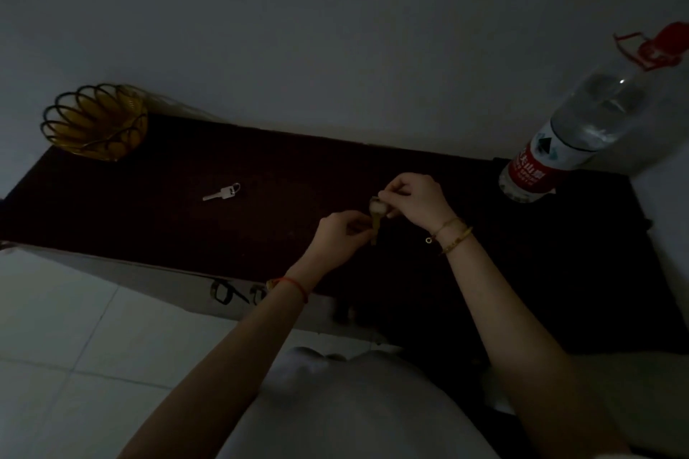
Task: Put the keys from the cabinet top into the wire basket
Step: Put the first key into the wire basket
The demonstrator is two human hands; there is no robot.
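Observation:
A gold-coloured wire basket (95,121) stands on the far left end of the dark cabinet top (298,175). A silver key (222,192) with a small ring lies flat on the cabinet, left of centre. Above the middle of the cabinet, both hands pinch a brass-coloured key (375,222). My right hand (417,199) grips its pale head from above. My left hand (345,240) holds the lower blade part. The key's details are dim in the low light.
A large clear water bottle (570,134) with a red label and red handle stands on the cabinet's right end. A pale wall rises behind. Metal drawer handles (223,292) show on the cabinet front, with pale floor tiles (74,347) below left.

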